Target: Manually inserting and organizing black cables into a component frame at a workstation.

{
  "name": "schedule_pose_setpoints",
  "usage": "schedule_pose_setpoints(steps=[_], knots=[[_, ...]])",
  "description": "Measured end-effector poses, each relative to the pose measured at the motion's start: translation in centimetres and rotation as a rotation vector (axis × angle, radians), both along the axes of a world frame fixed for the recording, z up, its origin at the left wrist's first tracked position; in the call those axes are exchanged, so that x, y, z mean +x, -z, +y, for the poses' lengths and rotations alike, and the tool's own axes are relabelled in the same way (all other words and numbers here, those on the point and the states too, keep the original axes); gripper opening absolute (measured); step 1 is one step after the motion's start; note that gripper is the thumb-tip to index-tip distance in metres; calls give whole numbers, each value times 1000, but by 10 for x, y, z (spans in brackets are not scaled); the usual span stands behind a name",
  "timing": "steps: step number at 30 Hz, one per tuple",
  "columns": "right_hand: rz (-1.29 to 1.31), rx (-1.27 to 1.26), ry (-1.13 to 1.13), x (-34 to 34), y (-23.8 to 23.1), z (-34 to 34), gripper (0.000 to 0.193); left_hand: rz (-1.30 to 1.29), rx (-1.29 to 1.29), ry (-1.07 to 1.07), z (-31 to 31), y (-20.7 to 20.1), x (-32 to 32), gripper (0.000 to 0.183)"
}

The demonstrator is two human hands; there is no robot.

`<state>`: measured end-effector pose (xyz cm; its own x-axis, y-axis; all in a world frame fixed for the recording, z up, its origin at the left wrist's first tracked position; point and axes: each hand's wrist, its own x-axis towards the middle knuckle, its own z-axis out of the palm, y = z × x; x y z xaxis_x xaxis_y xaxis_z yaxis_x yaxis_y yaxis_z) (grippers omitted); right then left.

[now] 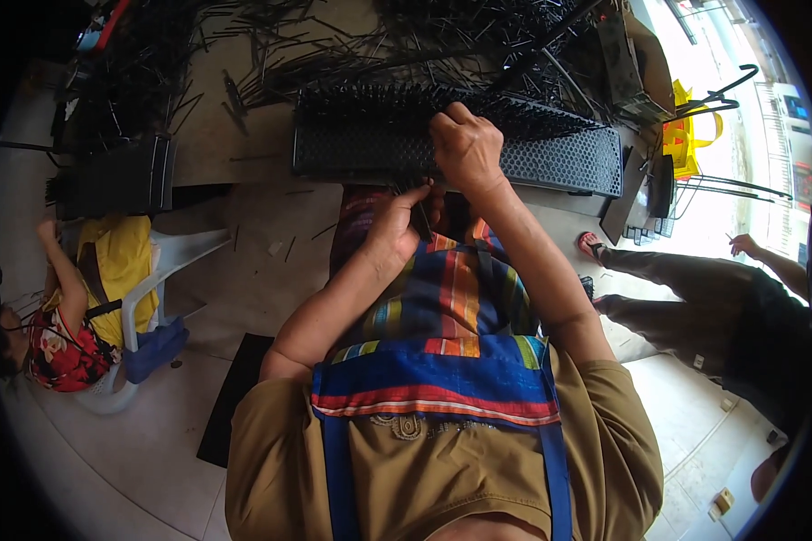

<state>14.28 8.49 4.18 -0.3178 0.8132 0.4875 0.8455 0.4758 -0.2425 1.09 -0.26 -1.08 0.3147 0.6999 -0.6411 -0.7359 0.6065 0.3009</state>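
A long black panel [370,149] full of small holes lies across the table edge in front of me, with a dense row of thin black sticks [388,97] standing along its far side. Over the middle of this panel is my right hand [467,149], its fingers curled closed; whatever they pinch is hidden. Just below the near edge, my left hand [399,221] is closed on a bundle of thin black sticks [422,219]. Part of that bundle is covered by the fingers.
Loose black sticks [280,63] are heaped across the table [212,135]. At left, a person [59,334] sits on a white plastic chair [180,261] by another black panel [122,180]. Another person [722,298] is at right. A cardboard box [636,68] and yellow bag [686,135] stand back right.
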Motion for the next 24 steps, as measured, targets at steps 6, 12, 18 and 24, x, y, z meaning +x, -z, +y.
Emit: schedule_pose_setpoints(steps=[6,12,18,24], knots=[[64,-26,-66,0,4,-13,9,-26,12,-40,1,-4,1,13],[531,-601,-67,12,7,-39,9,-47,-5,-22,1,-9,2,14],[1005,-572,110,17,12,-32,8,72,-9,-11,1,-12,-1,18],[737,-120,134,10,-4,-7,8,138,-8,44,-7,-10,2,22]])
